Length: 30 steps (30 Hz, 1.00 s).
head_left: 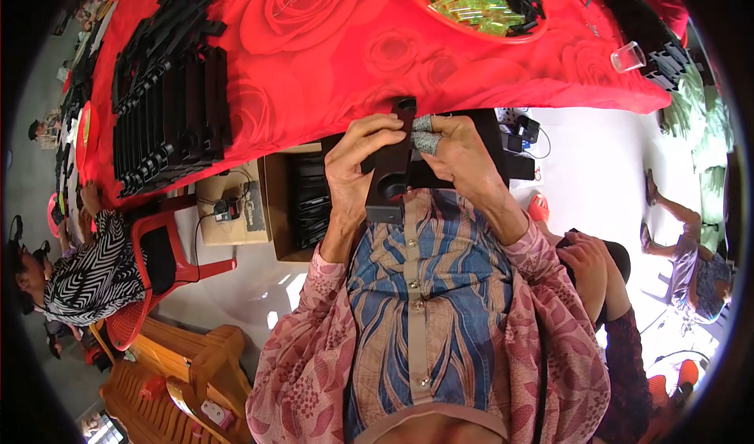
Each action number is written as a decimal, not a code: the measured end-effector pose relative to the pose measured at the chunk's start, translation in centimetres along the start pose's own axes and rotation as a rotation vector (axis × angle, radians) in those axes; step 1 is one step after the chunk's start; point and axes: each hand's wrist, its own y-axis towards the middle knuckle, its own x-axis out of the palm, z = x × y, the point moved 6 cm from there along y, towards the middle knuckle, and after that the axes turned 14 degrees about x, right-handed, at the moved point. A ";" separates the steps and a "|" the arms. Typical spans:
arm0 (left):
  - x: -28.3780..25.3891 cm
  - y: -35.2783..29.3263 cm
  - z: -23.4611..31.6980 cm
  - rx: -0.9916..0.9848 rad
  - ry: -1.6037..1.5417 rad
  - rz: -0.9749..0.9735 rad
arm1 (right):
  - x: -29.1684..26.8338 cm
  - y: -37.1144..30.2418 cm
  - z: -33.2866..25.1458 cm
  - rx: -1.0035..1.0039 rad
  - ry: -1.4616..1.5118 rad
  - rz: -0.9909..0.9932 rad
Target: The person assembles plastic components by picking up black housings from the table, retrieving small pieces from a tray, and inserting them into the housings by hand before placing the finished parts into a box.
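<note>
1. I see the left hand [357,157] gripping the black part [393,161] along its left side.
2. The right hand [459,157], grey wraps [426,142] on two fingers, grips its right side.
3. The part is between both hands, at the near edge of the red-covered bench [298,83].
4. Over to the left, black pieces [169,122] lie stacked; a clear cup [628,57] is at right.

Up on the person's head, the left of two fisheye cameras looks steeply down, close over the shirtfront [463,287]. The left grip [353,153] and right grip [462,157] lie near it, just above centre, while the red-draped desk [330,75] curves across the top. Farther away, pale floor [585,161] and a slatted wooden seat [129,406] bend out toward the dark round rim.
</note>
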 end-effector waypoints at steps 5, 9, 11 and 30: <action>0.3 0.1 0.3 -0.003 0.019 -0.022 | -0.5 0.4 0.4 0.058 0.184 -0.103; 0.3 0.3 0.3 -0.002 0.016 -0.048 | -0.3 0.5 0.5 0.056 0.292 -0.072; 0.4 0.4 0.3 -0.003 0.070 -0.064 | -0.4 0.5 0.7 0.034 0.269 -0.019; -1.9 -1.9 -2.8 -0.345 -0.619 0.405 | -2.9 -0.4 -1.7 -0.124 0.470 0.066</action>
